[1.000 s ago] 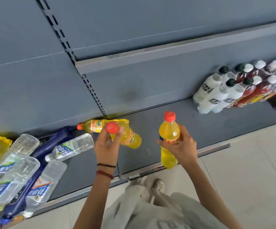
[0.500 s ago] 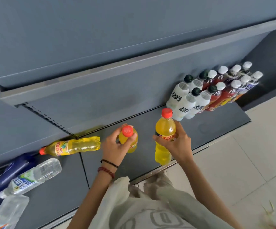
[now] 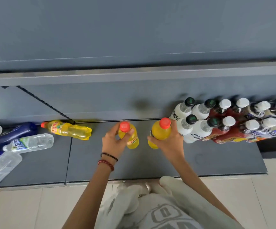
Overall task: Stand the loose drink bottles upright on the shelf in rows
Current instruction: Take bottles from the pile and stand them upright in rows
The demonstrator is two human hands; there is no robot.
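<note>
While I hold one orange drink in each hand, I want to set them down next to the rows that already stand. My left hand (image 3: 113,142) has its fingers and thumb curled round the top part of the left orange bottle (image 3: 131,140), just under its red cap. My right hand (image 3: 170,144) wraps round the middle of the right orange bottle (image 3: 159,131). Both bottles point up, a little tilted, over the grey shelf (image 3: 150,164). I cannot tell if their bottoms touch it yet. The right one is just beside the white bottles (image 3: 198,128) at the left end of the standing bottles (image 3: 229,120).

To do this well, I think I should put the right bottle down first, flat on its bottom and close to the white ones, so a row goes on. Then the left bottle can go next to it. I should go slow, because a bump could tip the white ones over. I should let go only when each bottle stands by itself.

More work waits on the left: a yellow bottle (image 3: 71,130) lies on its side by the back wall, and water bottles (image 3: 31,142) and a blue bottle (image 3: 13,132) lie in a heap past it
</note>
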